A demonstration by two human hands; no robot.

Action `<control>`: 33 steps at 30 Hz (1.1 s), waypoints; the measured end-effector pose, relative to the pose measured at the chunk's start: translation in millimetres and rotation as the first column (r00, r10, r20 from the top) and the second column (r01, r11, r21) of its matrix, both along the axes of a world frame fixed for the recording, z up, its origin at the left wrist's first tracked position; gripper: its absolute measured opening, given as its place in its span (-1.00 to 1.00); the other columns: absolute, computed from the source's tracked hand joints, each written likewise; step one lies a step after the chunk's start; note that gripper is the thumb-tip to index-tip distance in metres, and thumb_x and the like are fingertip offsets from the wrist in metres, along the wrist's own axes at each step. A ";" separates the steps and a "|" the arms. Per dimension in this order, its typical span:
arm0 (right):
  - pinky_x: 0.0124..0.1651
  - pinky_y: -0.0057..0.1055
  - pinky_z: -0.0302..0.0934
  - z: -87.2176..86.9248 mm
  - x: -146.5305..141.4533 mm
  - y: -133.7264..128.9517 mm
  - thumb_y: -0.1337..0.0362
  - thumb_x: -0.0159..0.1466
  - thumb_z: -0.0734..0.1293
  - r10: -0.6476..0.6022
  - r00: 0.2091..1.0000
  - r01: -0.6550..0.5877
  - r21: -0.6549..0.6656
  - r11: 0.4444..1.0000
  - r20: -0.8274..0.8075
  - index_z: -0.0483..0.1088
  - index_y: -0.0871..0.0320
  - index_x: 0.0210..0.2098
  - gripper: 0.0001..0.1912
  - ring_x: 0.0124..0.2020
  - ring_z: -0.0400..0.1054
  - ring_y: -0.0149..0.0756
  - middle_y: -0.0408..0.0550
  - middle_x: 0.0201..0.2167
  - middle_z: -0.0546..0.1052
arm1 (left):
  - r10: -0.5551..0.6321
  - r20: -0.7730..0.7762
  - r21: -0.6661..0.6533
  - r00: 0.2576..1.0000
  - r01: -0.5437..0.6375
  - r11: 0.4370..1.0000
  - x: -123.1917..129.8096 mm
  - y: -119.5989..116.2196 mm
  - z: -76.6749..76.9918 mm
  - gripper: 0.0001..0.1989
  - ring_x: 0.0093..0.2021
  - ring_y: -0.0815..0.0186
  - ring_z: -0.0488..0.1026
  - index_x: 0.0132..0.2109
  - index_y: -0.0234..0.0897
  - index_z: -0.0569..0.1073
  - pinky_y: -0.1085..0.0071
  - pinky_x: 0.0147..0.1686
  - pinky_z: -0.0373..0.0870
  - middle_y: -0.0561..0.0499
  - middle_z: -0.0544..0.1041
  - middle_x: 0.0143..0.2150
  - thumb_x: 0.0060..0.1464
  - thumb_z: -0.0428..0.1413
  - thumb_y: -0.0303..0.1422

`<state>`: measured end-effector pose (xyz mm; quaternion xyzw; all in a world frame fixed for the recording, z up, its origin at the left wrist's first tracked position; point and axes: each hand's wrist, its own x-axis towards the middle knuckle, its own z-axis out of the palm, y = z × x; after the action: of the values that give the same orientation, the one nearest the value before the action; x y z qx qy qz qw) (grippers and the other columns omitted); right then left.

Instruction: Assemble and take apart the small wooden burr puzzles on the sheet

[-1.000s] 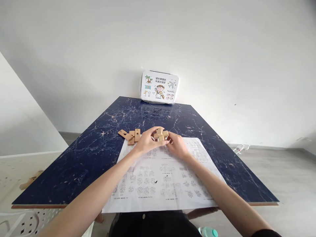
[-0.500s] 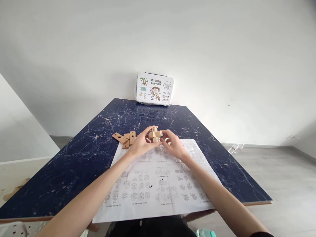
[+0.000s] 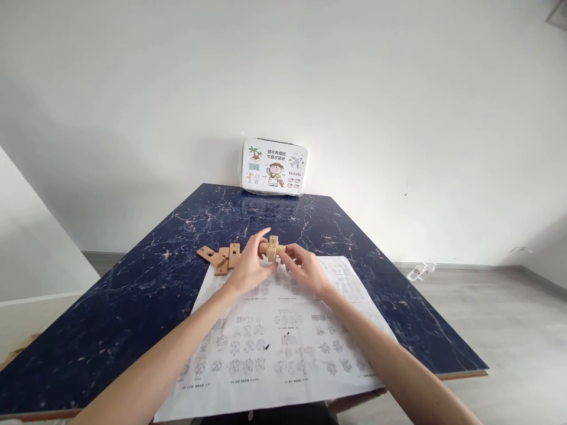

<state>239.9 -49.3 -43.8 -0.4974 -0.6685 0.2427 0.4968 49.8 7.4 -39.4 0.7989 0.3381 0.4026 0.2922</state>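
Note:
Between my two hands is a light wooden interlocking puzzle, cross-shaped, raised just above the far edge of a printed sheet. My left hand curls around its left side, the index finger lifted and the thumb below. My right hand pinches the right arm of the puzzle between thumb and fingers. To the left of my left hand lie several flat wooden pieces with slots and printed numbers, overlapping one another and the sheet's corner. Small diagrams of puzzle shapes cover the sheet.
A white case with cartoon travel pictures leans against the wall at the back of the dark blue marbled table. A clear plastic item lies on the floor to the right, beyond the table's edge.
The puzzle has been turned and a different side faces up. My left fingers have loosened and lifted at the top; my right hand has shifted its grip. The view has tilted slightly.

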 end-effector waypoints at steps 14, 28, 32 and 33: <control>-0.22 -0.30 0.32 1.1 1.7 4.1 -0.11 0.41 0.34 0.029 0.975 -0.033 -0.018 0.999 -0.222 0.49 0.07 0.03 -0.58 -0.22 0.43 -0.21 0.01 -0.11 0.56 | -0.079 0.160 -0.199 0.984 0.110 0.974 0.5 -2.3 11.9 -0.31 0.19 0.04 0.56 0.30 -0.05 0.39 0.10 0.19 0.51 -0.07 0.57 0.23 0.09 0.39 -0.07; -0.14 -0.24 0.33 -2.1 1.5 1.5 -0.06 0.49 0.25 -0.007 0.998 0.010 0.055 0.998 -0.060 0.40 0.06 -0.16 -0.67 -0.25 0.46 -0.18 -0.05 -0.29 0.56 | -0.050 -0.152 -0.012 0.987 0.049 0.999 -0.9 -6.5 10.3 -0.30 0.15 -0.08 0.55 0.32 -0.12 0.41 0.07 0.05 0.53 -0.18 0.54 0.29 0.15 0.30 0.07; -0.14 -0.24 0.31 1.5 0.1 -1.4 -0.02 0.50 0.22 0.006 1.000 -0.004 0.071 0.997 -0.028 0.38 0.05 -0.14 -0.70 -0.26 0.45 -0.19 -0.07 -0.29 0.55 | -0.067 -0.137 0.002 0.988 0.068 0.998 -3.3 -5.4 12.9 -0.33 0.15 -0.09 0.56 0.29 -0.14 0.43 0.07 0.06 0.54 -0.19 0.57 0.24 0.16 0.29 0.07; -0.15 -0.25 0.30 2.0 -0.2 -1.8 -0.02 0.51 0.22 0.011 1.000 -0.009 0.071 0.997 -0.028 0.38 0.05 -0.14 -0.71 -0.27 0.44 -0.20 -0.07 -0.30 0.54 | -0.071 -0.138 -0.001 0.988 0.072 0.997 -3.8 -5.6 13.8 -0.34 0.14 -0.09 0.56 0.29 -0.13 0.44 0.07 0.06 0.54 -0.19 0.58 0.23 0.16 0.29 0.07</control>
<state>239.7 -51.1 -41.8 -0.4725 -0.6720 0.2284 0.5225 46.0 1.8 -25.6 0.8370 0.3276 0.3365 0.2808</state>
